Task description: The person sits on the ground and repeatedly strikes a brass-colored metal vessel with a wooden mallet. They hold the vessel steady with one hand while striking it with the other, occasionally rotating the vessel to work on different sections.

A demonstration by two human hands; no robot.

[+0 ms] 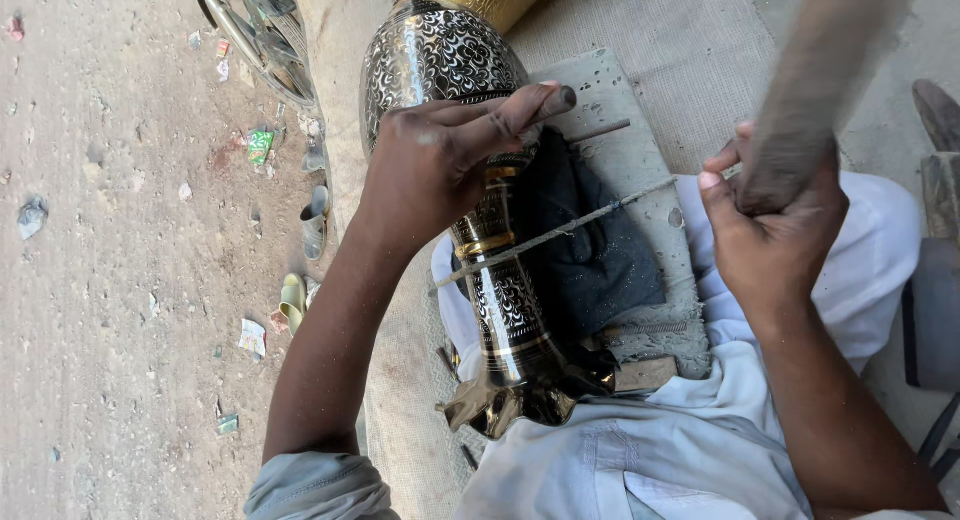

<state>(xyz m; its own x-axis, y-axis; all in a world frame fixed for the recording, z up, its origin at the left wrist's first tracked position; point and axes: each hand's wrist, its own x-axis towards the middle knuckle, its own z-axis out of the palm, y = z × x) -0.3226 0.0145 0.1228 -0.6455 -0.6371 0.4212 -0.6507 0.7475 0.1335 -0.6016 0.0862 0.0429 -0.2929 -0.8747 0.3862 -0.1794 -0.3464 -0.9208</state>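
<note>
your left hand is pressing, fingers spread, on the engraved brass vase to steady it, while your right hand is gripping a blurred mallet and thin rod

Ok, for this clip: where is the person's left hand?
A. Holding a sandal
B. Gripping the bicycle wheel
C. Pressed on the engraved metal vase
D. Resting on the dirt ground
C: the left hand lies spread over the engraved metal vase, fingers across its narrowing body.

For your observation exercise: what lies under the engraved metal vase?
Under the engraved vase lie a dark cloth and a grey pad. The vase hides whatever is directly beneath it.
</note>
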